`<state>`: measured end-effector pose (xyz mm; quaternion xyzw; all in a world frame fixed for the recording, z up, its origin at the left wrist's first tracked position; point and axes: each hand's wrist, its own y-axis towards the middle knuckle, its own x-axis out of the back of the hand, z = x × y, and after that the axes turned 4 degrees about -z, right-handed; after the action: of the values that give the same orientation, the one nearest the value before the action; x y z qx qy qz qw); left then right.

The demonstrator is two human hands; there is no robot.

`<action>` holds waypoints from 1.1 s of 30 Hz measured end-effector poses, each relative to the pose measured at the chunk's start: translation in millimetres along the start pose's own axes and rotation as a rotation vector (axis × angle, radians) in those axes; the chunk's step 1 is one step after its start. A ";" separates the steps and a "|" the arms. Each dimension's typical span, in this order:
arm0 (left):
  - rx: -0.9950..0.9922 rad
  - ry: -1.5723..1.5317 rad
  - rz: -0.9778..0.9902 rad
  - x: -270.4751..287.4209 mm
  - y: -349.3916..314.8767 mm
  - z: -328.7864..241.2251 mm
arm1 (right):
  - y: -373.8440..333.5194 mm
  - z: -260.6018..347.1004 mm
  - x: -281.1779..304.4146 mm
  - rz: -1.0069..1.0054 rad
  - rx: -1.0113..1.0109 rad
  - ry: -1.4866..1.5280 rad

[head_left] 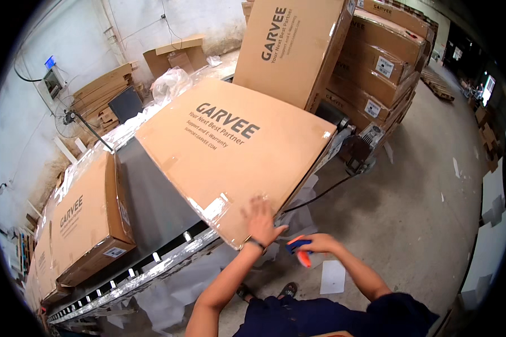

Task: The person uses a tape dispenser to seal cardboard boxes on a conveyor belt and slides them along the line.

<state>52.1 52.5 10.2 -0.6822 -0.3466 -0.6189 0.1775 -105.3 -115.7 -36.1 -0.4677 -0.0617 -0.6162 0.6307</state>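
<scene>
A large flat cardboard box [230,163] lies askew across the conveyor belt, its near corner jutting over the conveyor's edge toward me. Flat on top of that corner, fingers spread and slightly blurred, rests my left hand [261,222]. Clear tape and a white label patch [215,208] show beside it. My right hand [318,243] is closed around a small blue and orange hand tool [301,250], held off the box to its right. The tool's exact kind is hard to make out.
More cardboard boxes [90,219] sit on the belt [152,185] at left. A tall box [289,50] stands behind, beside stacked boxes [376,67]. A motor [365,143] with a black cable juts out at the conveyor's end. Paper sheets [333,276] litter the floor.
</scene>
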 end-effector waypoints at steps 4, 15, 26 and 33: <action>0.070 0.046 0.004 -49.8 87.4 -24.7 | -59.6 31.5 150.5 -0.668 0.236 0.150; 0.094 0.264 -0.158 -85.4 113.9 -40.3 | 89.8 62.6 236.7 -0.186 0.199 -0.304; 0.083 0.100 -0.069 -53.9 113.0 -47.7 | 79.1 30.0 221.5 -0.346 0.217 -0.137; 0.080 -0.074 -0.106 -50.7 110.8 -42.9 | 56.5 19.1 186.5 -0.524 0.139 0.053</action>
<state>98.2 -66.3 -10.8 -0.6778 -0.4128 -0.5874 0.1588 -5.2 -248.2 67.4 -0.3752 -0.2060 -0.7647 0.4818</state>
